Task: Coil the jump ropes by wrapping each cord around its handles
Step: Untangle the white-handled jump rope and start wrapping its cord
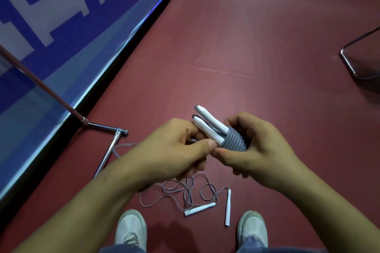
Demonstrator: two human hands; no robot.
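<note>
I hold a jump rope in front of me: two white handles [207,124] lie side by side, and grey cord is wound in tight turns [234,139] around their lower part. My right hand [255,150] grips the wound bundle from the right. My left hand [174,150] pinches the grey cord end against the handles with thumb and fingers. A second jump rope lies on the red floor between my shoes, its grey cord [181,193] loose and tangled, its two white handles [227,207] apart.
A blue barrier banner [51,26] runs diagonally along the left, with a metal stand foot [107,139] on the floor beside it. A dark metal chair leg frame [357,63] sits at the right edge. My white shoes [130,228] are at the bottom.
</note>
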